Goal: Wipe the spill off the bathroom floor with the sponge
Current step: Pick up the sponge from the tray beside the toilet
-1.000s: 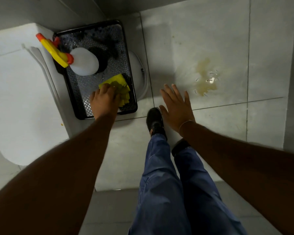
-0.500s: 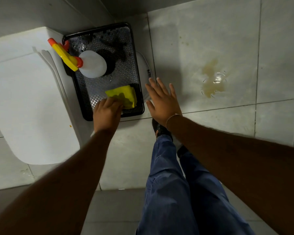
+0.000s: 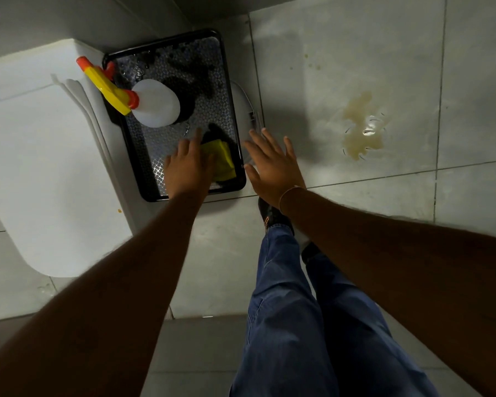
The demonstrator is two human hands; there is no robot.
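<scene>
At the left of the frame stands a white toilet (image 3: 49,156), seen from above. Just right of it, in the upper middle-left, a black tray (image 3: 226,81) with a patterned, shiny bottom lies on the floor (image 3: 341,47). A white spray bottle (image 3: 156,106) with a yellow and orange trigger head (image 3: 106,84) rests in the tray's upper left part, the head reaching over the tray's left rim. In the tray's lower right corner lies the yellow sponge (image 3: 222,159). The left hand (image 3: 188,170) lies over the sponge's left side, touching it, with fingers (image 3: 196,138) stretched forward; whether they grip the sponge cannot be told. Just right of the tray's lower right corner hovers the right hand (image 3: 272,170), palm down, fingers spread apart and holding nothing. A thin band (image 3: 288,191) circles its wrist. Below the hands, at lower centre, are legs in blue jeans (image 3: 298,325) and a dark shoe (image 3: 271,214). In the upper right, well apart from the sponge, a yellowish-brown spill (image 3: 361,130) sits on the pale grey floor tiles, just above a grout line.
</scene>
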